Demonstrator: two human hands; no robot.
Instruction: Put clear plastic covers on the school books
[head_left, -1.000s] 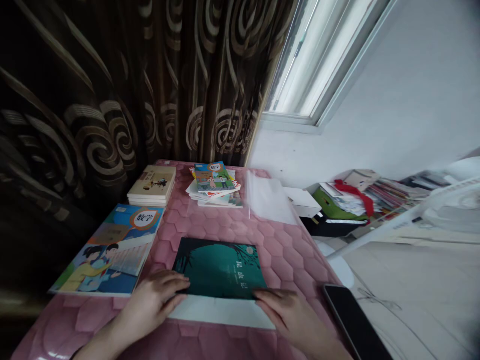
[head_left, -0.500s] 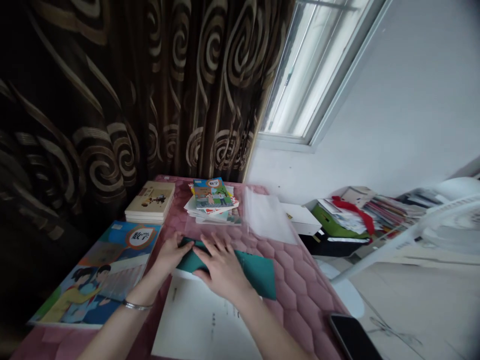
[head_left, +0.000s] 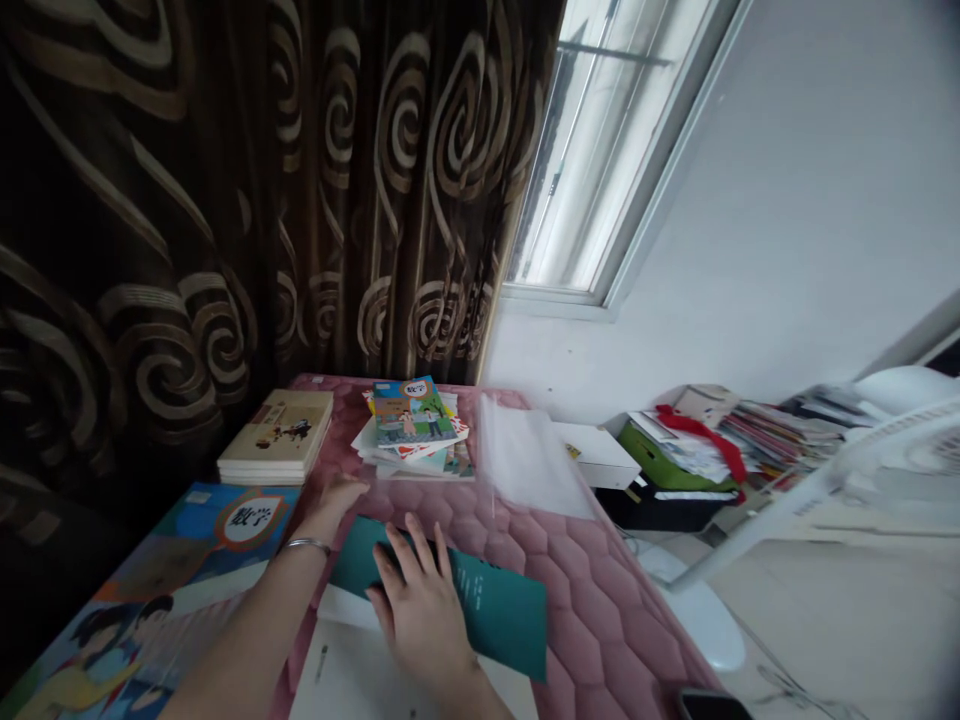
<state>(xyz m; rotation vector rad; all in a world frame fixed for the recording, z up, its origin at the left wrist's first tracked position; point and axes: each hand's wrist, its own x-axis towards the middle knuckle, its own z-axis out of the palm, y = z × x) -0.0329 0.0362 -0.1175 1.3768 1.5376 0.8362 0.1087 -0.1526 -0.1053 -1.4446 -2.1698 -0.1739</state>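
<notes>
A book with a white page or cover (head_left: 352, 660) lies in front of me. Along its far edge is a dark green flap (head_left: 502, 610) with small white print. My right hand (head_left: 424, 610) rests flat on this flap, fingers spread, holding nothing. Just beyond the flap's left end, my left hand (head_left: 335, 502) is over the pink quilted cover (head_left: 525, 555), its fingers stretched to the right and partly hidden. A silver bracelet (head_left: 307, 544) circles the left wrist. Left of that arm lies a large blue textbook (head_left: 187, 540) with cartoon children.
Beige books (head_left: 277, 440) are stacked at the back left. A smaller pile topped by a blue textbook (head_left: 412, 415) stands behind my hands. Clear plastic sheets (head_left: 529, 460) lie to its right. A phone (head_left: 709, 705) is at the front right, and a white fan (head_left: 795, 510) stands beyond the edge.
My left hand has come off the green flap and moved away beyond it. My right hand stays on the flap. The view has shifted, so the book appears lower.
</notes>
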